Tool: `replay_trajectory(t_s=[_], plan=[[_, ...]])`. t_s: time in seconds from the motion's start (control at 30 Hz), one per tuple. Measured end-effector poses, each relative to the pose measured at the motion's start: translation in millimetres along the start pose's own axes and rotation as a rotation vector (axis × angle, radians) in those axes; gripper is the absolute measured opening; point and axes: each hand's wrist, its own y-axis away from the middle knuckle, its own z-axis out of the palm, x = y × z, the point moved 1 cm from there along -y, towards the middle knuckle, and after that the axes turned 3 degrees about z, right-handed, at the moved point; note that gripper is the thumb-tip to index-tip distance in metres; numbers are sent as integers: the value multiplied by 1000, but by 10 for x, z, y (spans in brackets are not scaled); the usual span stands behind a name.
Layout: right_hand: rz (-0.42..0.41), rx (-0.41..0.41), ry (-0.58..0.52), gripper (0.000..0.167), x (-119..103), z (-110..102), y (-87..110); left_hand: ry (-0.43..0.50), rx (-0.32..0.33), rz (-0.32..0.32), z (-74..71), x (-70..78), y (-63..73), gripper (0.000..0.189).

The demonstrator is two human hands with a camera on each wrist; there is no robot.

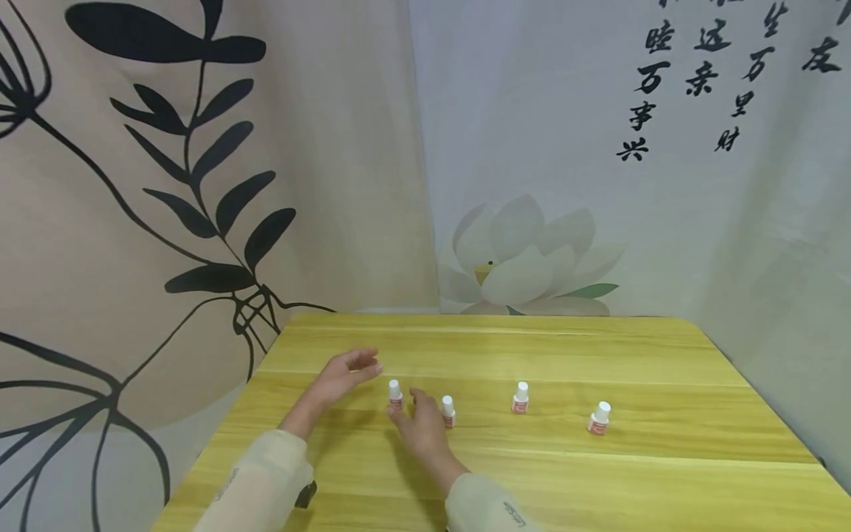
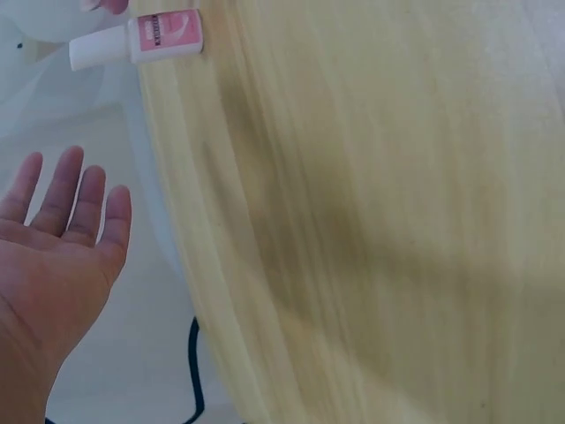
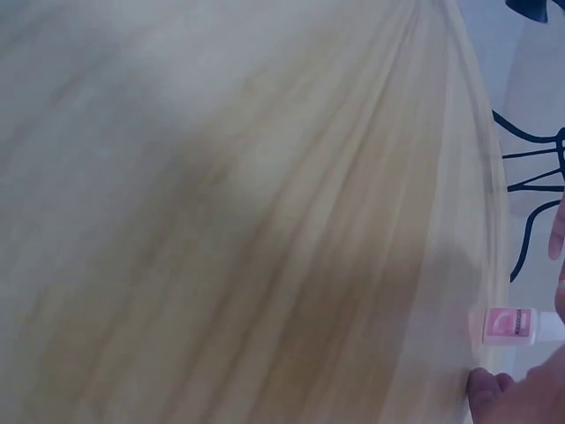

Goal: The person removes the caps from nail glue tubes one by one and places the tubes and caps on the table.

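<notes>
Four small white-capped bottles with pink labels stand upright on the wooden table. My left hand hovers left of the leftmost bottle, fingers spread and nothing in them; the left wrist view shows its palm and fingers bare. My right hand is just right of that same bottle, its thumb at the bottle's base in the head view. In the right wrist view a small gap shows between its fingertips and the bottle. A second bottle stands close behind the right hand, partly covered by it.
Further right stand a third bottle and a fourth bottle, spaced apart on the table. A printed curtain hangs behind the table's far edge.
</notes>
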Motion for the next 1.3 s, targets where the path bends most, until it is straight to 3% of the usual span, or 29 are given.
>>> replay_trajectory(t_s=[0.2, 0.6, 0.9, 1.3], plan=[[-26, 32, 18, 54, 15, 29, -50, 83, 2, -30, 26, -91, 0, 53], [-35, 101, 14, 38, 58, 192, -143, 150, -5, -39, 112, -178, 20, 45], [-30, 143, 4, 30, 73, 228, -177, 157, -13, -59, 156, -228, 18, 42], [-55, 155, 66, 25, 99, 227, -200, 187, -37, -32, 183, -280, 13, 42]])
